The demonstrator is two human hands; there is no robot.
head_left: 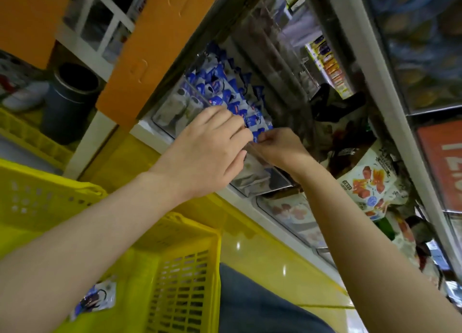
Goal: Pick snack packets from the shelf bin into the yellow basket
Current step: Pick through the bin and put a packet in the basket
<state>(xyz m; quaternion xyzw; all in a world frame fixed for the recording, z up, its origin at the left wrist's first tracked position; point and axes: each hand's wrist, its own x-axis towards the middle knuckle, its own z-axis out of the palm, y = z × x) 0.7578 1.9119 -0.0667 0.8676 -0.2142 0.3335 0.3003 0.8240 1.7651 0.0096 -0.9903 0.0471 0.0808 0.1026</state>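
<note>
The left hand (210, 152) and the right hand (277, 146) both pinch blue snack packets (225, 92) at the shelf bin's (161, 117) front edge, a big bag (370, 182) crowds the right side, and one packet (95, 300) lies in the yellow basket (185, 232).

1 head-worn view, tilted, looking down, close to shelf bin (175, 112)

You are reaching through the gap under the upper shelf rail (385, 102). Packets (225, 92) are crowding the bin (170, 110) tightly. Below, the yellow basket (190, 257) is standing open-topped.
</note>
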